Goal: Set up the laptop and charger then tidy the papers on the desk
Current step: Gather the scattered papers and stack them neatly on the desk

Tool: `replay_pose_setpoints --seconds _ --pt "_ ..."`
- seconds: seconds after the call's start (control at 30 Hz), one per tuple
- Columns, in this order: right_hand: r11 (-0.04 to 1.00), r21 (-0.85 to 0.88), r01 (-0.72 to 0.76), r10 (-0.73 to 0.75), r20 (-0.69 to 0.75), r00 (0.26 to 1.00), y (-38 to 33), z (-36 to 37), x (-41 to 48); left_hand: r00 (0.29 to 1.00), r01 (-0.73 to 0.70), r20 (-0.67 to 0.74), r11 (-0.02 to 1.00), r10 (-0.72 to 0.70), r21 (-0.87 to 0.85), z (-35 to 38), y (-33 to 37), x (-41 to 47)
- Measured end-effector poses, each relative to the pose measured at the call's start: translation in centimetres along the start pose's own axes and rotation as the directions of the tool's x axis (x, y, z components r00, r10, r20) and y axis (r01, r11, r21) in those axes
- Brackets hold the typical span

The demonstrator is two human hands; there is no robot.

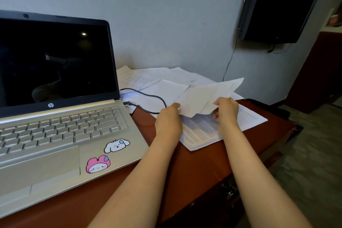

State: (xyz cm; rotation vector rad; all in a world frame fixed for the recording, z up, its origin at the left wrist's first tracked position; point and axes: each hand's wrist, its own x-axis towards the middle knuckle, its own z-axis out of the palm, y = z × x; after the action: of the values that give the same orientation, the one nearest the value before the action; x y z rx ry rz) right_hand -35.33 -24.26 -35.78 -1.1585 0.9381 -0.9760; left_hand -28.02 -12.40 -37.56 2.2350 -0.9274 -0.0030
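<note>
A silver open laptop (61,127) with a dark, unlit screen is seen filling the left half of the frame, set on a reddish-brown wooden desk (199,159). Two cartoon stickers are stuck on its palm rest: a pink one (98,164) and, right of it, a white dog one (117,145). A black charger cable (148,96) is plugged into the laptop's right edge and is looped across loose white papers (148,77), which are spread untidily at the centre of the frame, against the wall.

Right of the cable, the left hand (167,120) is closed on the lower left edge of a few lifted white sheets (203,96); its thumb is laid on top and its fingers are hidden beneath the paper. The sheets are held tilted above the desk, just right of centre. The right hand (226,111) is clamped on their lower right edge, with its fingers curled underneath. Below both hands, a white sheet printed with dense tables (201,131) is lying flat on the desk, near its right edge.

A black flat screen (277,5) is mounted on the wall at the upper right of the frame.
</note>
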Motion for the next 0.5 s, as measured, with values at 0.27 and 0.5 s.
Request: replay_pose_setpoints --seconds 0.27,0.5 --pt "0.978 -0.192 -0.086 0.120 0.175 0.977 0.9 0.4 -0.1 0.999 -0.006 0.038 1.000 0.007 -0.019 0.0 0.1 0.0" --pt "0.967 0.252 0.022 -0.008 -0.055 0.998 0.0 -0.6 -0.2 1.000 -0.005 0.026 1.000 0.005 -0.029 -0.3 0.0 0.0"
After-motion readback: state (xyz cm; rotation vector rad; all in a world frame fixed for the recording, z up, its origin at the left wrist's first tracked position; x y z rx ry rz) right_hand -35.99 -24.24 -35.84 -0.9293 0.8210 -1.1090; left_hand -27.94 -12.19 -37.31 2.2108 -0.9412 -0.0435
